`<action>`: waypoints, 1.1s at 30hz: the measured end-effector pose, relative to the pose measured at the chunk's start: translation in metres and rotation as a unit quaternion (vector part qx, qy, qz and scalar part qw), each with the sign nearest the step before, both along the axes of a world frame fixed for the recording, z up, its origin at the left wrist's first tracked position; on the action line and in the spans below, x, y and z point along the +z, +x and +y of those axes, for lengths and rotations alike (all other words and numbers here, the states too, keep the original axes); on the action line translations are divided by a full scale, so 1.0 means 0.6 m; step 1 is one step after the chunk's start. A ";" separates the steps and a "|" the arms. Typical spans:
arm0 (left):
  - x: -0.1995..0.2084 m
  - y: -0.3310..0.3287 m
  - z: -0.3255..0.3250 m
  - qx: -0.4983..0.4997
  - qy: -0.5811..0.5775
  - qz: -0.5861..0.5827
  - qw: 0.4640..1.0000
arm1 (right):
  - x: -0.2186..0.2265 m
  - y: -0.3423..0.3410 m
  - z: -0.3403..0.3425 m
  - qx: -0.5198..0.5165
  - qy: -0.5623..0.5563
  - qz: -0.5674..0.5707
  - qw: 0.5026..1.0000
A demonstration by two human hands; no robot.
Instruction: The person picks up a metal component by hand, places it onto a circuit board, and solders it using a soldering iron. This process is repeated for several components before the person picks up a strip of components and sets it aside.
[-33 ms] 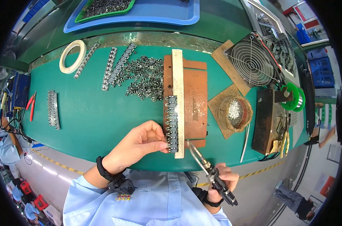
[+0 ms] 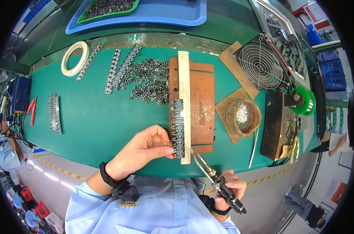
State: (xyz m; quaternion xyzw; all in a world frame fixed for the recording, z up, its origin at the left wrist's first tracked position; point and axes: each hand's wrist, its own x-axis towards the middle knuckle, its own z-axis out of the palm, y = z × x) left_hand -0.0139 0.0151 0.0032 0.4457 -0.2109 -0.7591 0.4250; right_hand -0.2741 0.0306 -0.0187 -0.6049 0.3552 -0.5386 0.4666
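Soldering a row of small metal components on a jig

The left hand [image 2: 145,150] pinches the component row [image 2: 178,128] against the pale bar [image 2: 184,105], steadying it; from five o'clock, the right hand [image 2: 229,191] is wrapped around the soldering iron [image 2: 212,173], tip angled to the row's near end.

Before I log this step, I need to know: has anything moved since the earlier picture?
Nothing visibly changed. The left hand still pinches the row of small metal parts on the brown jig, and the right hand still holds the soldering iron by it.
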 end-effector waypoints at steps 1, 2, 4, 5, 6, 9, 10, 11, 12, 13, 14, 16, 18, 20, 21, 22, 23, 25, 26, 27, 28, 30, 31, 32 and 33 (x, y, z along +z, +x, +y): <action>-0.001 0.001 0.000 -0.001 -0.002 -0.002 1.000 | 0.004 -0.002 0.001 0.021 -0.011 0.012 1.000; -0.001 0.001 0.000 -0.002 -0.005 -0.005 1.000 | 0.005 -0.003 0.001 0.022 -0.011 0.012 1.000; 0.001 0.000 -0.001 -0.004 -0.005 -0.005 1.000 | 0.007 -0.006 0.003 0.054 -0.010 0.035 0.998; 0.002 0.000 -0.002 -0.005 -0.005 -0.006 1.000 | 0.008 -0.006 0.003 0.070 -0.010 0.046 0.996; 0.002 -0.001 -0.002 -0.006 -0.005 -0.007 1.000 | 0.010 -0.005 0.002 0.069 -0.010 0.046 0.996; 0.001 -0.001 -0.002 -0.008 -0.005 -0.006 1.000 | 0.015 0.007 -0.006 0.059 -0.020 0.035 0.997; 0.000 -0.001 -0.002 -0.009 -0.005 -0.005 1.000 | 0.015 0.009 -0.007 0.059 -0.020 0.035 0.997; 0.000 -0.001 -0.002 -0.009 -0.005 -0.006 1.000 | 0.015 0.011 -0.009 0.061 -0.017 0.037 0.997; -0.001 -0.001 -0.002 -0.008 -0.004 -0.005 1.000 | 0.015 0.012 -0.010 0.063 -0.015 0.039 0.997; -0.001 -0.001 -0.001 -0.007 -0.003 -0.005 1.000 | 0.015 0.013 -0.010 0.065 -0.011 0.041 0.997; -0.002 -0.001 -0.001 -0.006 -0.003 -0.005 1.000 | 0.016 0.013 -0.011 0.064 -0.012 0.041 0.997; -0.003 -0.001 -0.001 -0.005 -0.004 -0.003 1.000 | 0.018 0.014 -0.012 0.067 -0.013 0.046 0.997; -0.004 -0.001 -0.001 -0.002 -0.007 0.000 1.000 | 0.019 0.014 -0.012 0.069 -0.014 0.049 0.996; -0.004 -0.003 -0.001 0.002 -0.005 -0.001 1.000 | 0.021 0.013 -0.013 0.071 -0.018 0.056 0.996; -0.003 -0.004 -0.001 0.006 -0.003 -0.002 1.000 | 0.021 0.012 -0.013 0.073 -0.020 0.059 0.995; -0.003 -0.004 -0.001 0.012 -0.001 -0.002 1.000 | 0.021 0.013 -0.014 0.075 -0.021 0.059 0.995; -0.003 -0.005 -0.001 0.012 -0.002 -0.003 1.000 | 0.022 0.013 -0.013 0.075 -0.021 0.059 0.995; -0.004 -0.006 0.000 0.014 -0.005 0.002 1.000 | 0.023 0.013 -0.013 0.075 -0.020 0.059 0.995; -0.004 -0.006 0.000 0.015 -0.007 0.004 1.000 | 0.023 0.013 -0.014 0.075 -0.021 0.059 0.995; -0.004 -0.005 -0.001 0.015 -0.007 0.003 1.000 | 0.022 0.013 -0.015 0.076 -0.021 0.058 0.995; -0.003 -0.004 -0.001 0.013 -0.005 0.003 1.000 | 0.022 0.013 -0.014 0.075 -0.021 0.058 0.995; -0.001 -0.004 -0.001 0.009 0.001 0.003 1.000 | 0.022 0.013 -0.014 0.075 -0.022 0.058 0.995; -0.001 -0.003 -0.001 0.009 0.001 0.003 1.000 | 0.021 0.013 -0.014 0.074 -0.021 0.056 0.995; -0.001 -0.003 -0.001 0.008 0.000 0.003 1.000 | 0.021 0.013 -0.013 0.074 -0.021 0.054 0.996; -0.002 -0.003 -0.001 0.008 0.000 0.002 1.000 | 0.021 0.013 -0.014 0.074 -0.020 0.052 0.996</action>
